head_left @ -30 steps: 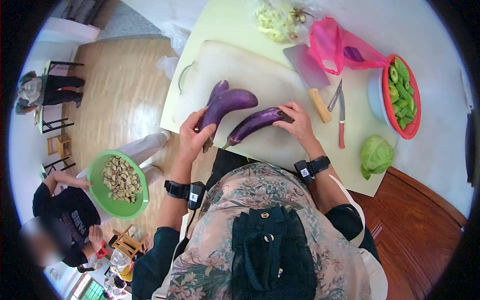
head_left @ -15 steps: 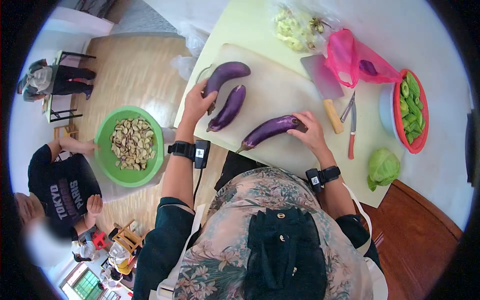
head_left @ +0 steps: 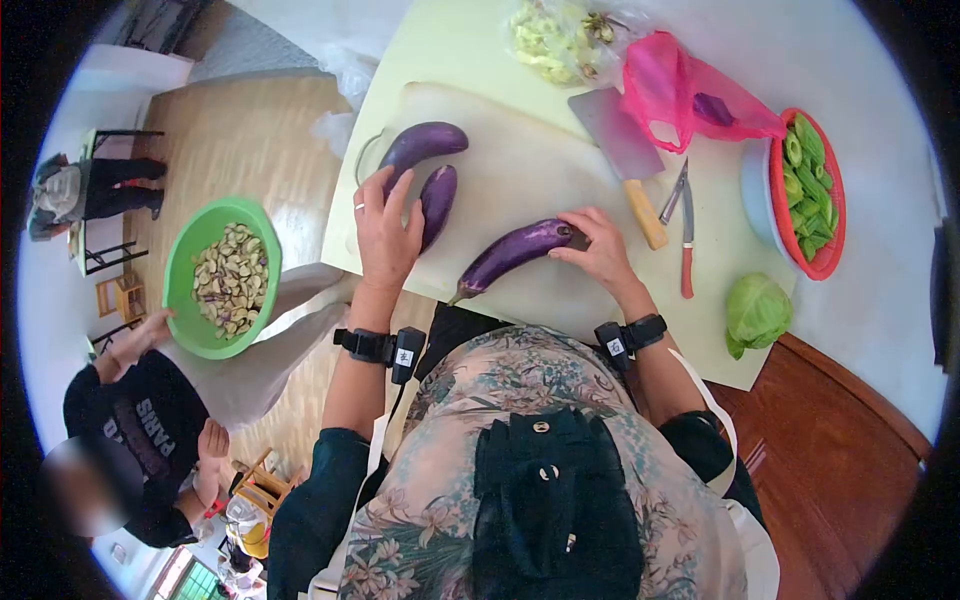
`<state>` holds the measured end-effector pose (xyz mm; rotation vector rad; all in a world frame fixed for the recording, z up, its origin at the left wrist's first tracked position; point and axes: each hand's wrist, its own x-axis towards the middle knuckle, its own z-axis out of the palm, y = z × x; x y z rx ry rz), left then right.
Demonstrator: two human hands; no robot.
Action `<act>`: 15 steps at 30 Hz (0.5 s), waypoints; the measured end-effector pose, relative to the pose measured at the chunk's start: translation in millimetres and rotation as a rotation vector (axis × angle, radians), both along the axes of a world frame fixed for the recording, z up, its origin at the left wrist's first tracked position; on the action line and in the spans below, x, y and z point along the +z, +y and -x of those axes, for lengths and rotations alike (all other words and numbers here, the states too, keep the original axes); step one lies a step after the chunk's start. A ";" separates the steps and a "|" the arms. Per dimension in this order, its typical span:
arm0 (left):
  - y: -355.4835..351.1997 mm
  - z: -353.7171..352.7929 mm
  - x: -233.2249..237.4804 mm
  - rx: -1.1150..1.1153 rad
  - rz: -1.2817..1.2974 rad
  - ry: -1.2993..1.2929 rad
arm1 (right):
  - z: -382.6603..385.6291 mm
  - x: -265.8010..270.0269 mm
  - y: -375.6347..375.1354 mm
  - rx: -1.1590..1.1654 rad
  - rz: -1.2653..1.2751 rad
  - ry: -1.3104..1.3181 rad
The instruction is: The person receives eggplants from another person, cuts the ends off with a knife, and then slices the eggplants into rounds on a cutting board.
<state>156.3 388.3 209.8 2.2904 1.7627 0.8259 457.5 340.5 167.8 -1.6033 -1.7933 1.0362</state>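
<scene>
Three purple eggplants lie on a white cutting board [head_left: 520,140]. My right hand [head_left: 602,256] pinches the blunt end of the nearest eggplant [head_left: 512,255], its thin stem pointing toward my body. Over at the board's left side, my left hand [head_left: 388,238] rests with fingers apart at the lower ends of the other two. Above its fingertips curves the upper eggplant [head_left: 425,143], its stem end hidden by the hand. Beside the thumb is the smaller eggplant [head_left: 438,205].
A cleaver [head_left: 615,130], scissors [head_left: 676,192] and a red-handled knife [head_left: 688,235] lie right of the board. Beyond are a pink bag [head_left: 660,85], a red basket [head_left: 838,230] of green vegetables and a cabbage [head_left: 758,312]. At left a person holds a green basin [head_left: 182,265] of cut pieces.
My left hand has let go of the upper eggplant's end and shifted lower, fingers spreading. My right hand keeps its eggplant. The person with the green basin has shifted; the whole view has moved slightly.
</scene>
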 end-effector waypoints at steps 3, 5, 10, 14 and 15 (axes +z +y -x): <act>-1.2 -4.7 -4.4 -0.021 0.011 0.029 | -0.1 -1.6 0.2 0.008 -0.011 -0.008; -1.1 -3.0 -12.1 -0.012 0.003 -0.006 | -1.0 -4.9 0.1 0.024 -0.002 -0.038; -9.2 -16.3 -10.4 -0.145 -0.057 -0.013 | -2.5 -0.1 -8.8 0.044 -0.118 -0.103; -31.1 -46.9 -8.3 -0.372 0.059 -0.076 | -32.0 20.7 -28.6 -0.225 -0.179 -0.083; -33.4 -52.7 -8.7 -0.454 0.190 -0.078 | -41.6 16.6 -32.8 -0.402 -0.195 -0.014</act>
